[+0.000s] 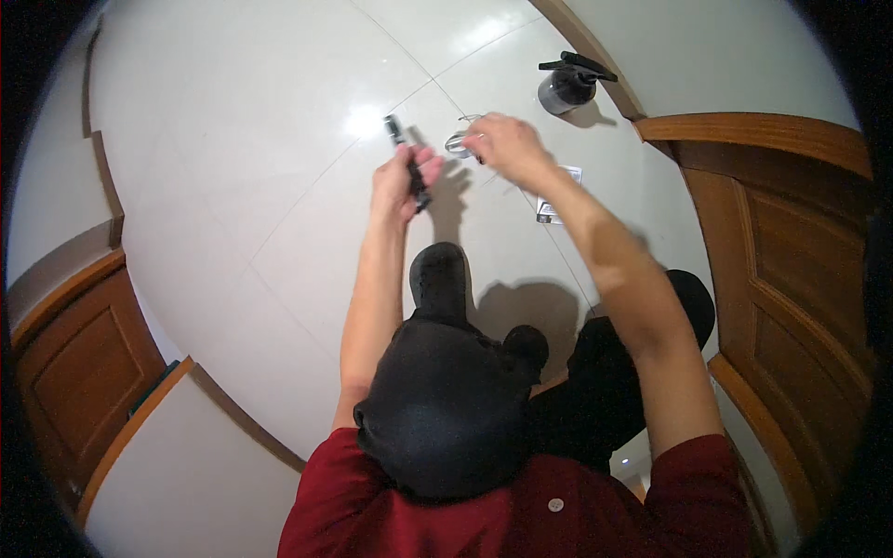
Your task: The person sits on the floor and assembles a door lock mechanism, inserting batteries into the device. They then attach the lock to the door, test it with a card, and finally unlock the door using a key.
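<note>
Gripping firmly, a slim black tool (407, 163) is being held by the left hand (400, 181) near the spray bottle (567, 86); a small clear ring-like piece (460, 141) is being pinched by the right hand (507, 147) fingers, best kept steady.

The left hand (402, 179) wraps around the middle of a slim dark tool (406, 158), so only its two ends show and its kind cannot be told. At the right hand (502, 144), the fingers (476, 141) cover part of a small clear, shiny object (459, 141); it is too small and glary to identify. A small flat packet (551, 206) on the floor (279, 139), centre right, is partly hidden behind the right forearm. A black mass at lower centre blocks the person's chest and part of the floor. The wooden door (791, 298) is cut off by the frame's dark right rim.
</note>
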A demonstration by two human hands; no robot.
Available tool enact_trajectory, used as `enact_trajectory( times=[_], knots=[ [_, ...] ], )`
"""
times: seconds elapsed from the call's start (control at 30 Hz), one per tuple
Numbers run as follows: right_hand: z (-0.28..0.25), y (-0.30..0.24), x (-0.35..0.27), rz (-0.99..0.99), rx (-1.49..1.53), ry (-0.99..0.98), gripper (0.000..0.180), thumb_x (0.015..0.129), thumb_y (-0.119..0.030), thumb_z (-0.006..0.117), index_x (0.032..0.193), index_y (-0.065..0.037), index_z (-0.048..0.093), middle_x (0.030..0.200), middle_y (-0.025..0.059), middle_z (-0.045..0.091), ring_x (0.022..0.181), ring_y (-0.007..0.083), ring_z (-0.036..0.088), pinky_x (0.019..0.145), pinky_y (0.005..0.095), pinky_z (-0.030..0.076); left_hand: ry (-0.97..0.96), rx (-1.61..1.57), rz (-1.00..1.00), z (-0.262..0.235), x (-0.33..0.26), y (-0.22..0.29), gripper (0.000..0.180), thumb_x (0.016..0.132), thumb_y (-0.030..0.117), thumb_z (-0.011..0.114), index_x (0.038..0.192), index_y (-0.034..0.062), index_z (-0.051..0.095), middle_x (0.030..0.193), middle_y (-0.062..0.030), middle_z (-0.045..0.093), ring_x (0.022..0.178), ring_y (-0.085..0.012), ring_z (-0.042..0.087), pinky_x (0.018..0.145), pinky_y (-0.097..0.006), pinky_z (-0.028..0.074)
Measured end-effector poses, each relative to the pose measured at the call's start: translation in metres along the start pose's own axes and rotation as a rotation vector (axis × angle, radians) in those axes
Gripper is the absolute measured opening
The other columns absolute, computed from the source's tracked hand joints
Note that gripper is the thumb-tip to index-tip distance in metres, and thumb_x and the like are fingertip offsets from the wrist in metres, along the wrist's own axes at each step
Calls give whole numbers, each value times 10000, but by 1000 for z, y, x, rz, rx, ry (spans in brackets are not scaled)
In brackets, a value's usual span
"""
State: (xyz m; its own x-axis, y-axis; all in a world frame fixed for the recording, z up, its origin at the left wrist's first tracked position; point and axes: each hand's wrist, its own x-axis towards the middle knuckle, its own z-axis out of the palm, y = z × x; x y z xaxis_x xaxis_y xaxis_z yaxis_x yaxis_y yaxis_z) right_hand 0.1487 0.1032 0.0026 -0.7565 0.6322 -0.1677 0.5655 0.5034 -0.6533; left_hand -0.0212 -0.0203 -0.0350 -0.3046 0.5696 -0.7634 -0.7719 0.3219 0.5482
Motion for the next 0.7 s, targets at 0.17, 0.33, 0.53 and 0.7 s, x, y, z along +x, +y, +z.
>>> enact_trajectory(
  times=[0.17, 0.33, 0.53, 0.7],
  knots=[
    [31, 28, -9, 134, -126, -105, 328, 893, -348, 566, 1068, -77, 627, 1009, 171, 612, 956, 360, 596, 819, 457, 476, -302, -480, -188, -30, 5, -12, 424, 1019, 295, 355, 1242, -58, 430, 1237, -222, 542, 1119, -303, 579, 894, -389, 551],
    [29, 13, -2, 290, 105, 85, 375, 903, -292, 531, 1136, -3, 589, 1071, 256, 597, 1022, 373, 584, 892, 456, 451, -504, -665, -178, 0, -6, -15, 412, 1013, 222, 342, 1271, -95, 399, 1320, -270, 463, 1225, -361, 485, 1003, -456, 461],
    [-4, -35, 8, -161, 23, -83, 269, 882, -166, 510, 1077, -32, 638, 1032, 138, 629, 961, 332, 600, 823, 415, 479, -564, -780, -189, -18, 9, -15, 358, 949, 155, 327, 1162, -78, 494, 1196, -286, 538, 1151, -373, 534, 1008, -494, 442],
    [0, -39, 5, -300, -5, 117, 163, 826, -167, 592, 940, -60, 636, 838, 113, 632, 846, 296, 622, 747, 411, 491, -591, -748, -209, -2, 3, -8, 329, 954, 166, 333, 1104, -58, 522, 1098, -222, 587, 1044, -347, 580, 943, -457, 482]
  ],
)
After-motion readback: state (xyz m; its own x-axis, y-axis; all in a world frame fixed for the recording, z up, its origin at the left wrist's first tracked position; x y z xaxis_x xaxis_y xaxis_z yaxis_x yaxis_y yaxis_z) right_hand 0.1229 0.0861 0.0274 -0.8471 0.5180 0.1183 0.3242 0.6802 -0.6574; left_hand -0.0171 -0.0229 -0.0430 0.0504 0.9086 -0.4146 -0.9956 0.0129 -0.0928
